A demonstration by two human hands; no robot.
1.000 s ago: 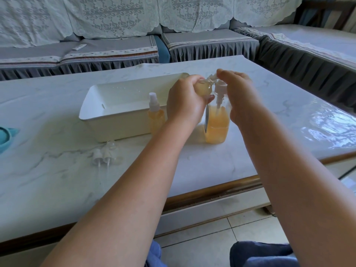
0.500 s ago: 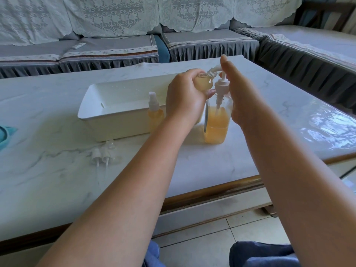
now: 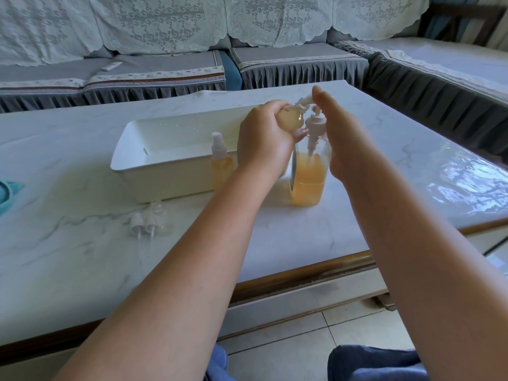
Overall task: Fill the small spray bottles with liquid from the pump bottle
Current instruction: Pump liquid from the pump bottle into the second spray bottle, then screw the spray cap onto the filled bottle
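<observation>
One sm. bottle [image 3: 290,120] tilted, neck toward pump nozzle [image 3: 304,100]

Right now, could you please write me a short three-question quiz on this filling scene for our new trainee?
1. True or false: the capped small spray bottle of orange liquid stands inside the white rectangular plastic tray.
2. Which hand grips the tilted small clear bottle of pale yellow liquid? A) left hand B) right hand C) neither
3. Fill in: the loose white spray heads lie on the white marble table, in front of the ____.

Key
1. False: it stands on the table, against the tray's near wall.
2. A. The right hand is beside the clear pump bottle of orange liquid, fingers straight.
3. Tray.
</observation>
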